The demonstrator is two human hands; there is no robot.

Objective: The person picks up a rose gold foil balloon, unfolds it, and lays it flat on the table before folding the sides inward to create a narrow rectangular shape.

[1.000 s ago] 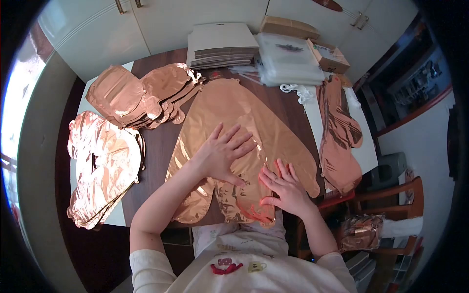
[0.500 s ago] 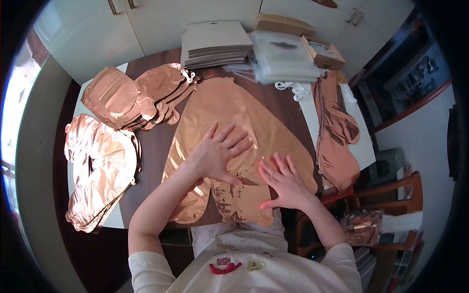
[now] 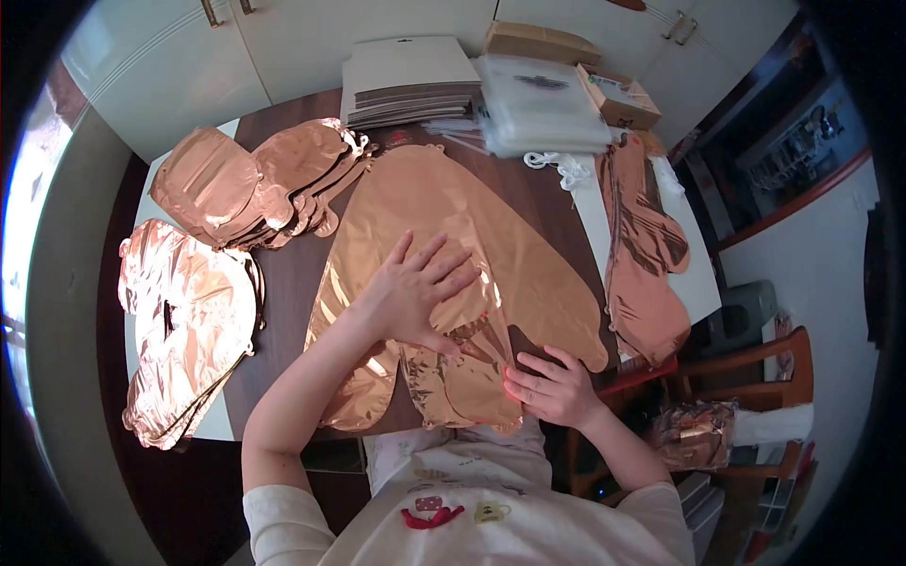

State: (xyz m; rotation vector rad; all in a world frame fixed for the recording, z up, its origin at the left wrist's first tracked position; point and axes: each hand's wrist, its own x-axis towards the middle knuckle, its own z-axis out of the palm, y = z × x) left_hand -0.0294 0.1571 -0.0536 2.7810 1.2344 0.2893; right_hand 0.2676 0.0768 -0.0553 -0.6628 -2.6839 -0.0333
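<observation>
A large flat copper-coloured foil balloon [image 3: 547, 292] lies in front of me, with a strip folded over its middle. My left hand [image 3: 411, 292] rests flat on the foil, palm down and fingers spread. At the right edge of the folded strip, my right hand [image 3: 559, 389] has its fingers bent around the foil near the front; its thumb is hidden. Creased, shiny foil shows between the two hands. The balloon's lower left lobe [image 3: 363, 391] extends under my left forearm.
Stacked copper foil balloons [image 3: 212, 184] lie at the back left, and a shiny ring-shaped one [image 3: 203, 302] at the left. Another foil balloon [image 3: 646, 255] is at the right. Grey card sheets [image 3: 411, 71], clear plastic bags [image 3: 543, 104], white ribbon [image 3: 559, 168] and a cardboard box [image 3: 623, 99] stand behind.
My right hand has shifted down and turned, from lying spread on the foil to bent at the strip's edge. The strip's right edge has moved, baring more balloon beneath. My left hand stays put.
</observation>
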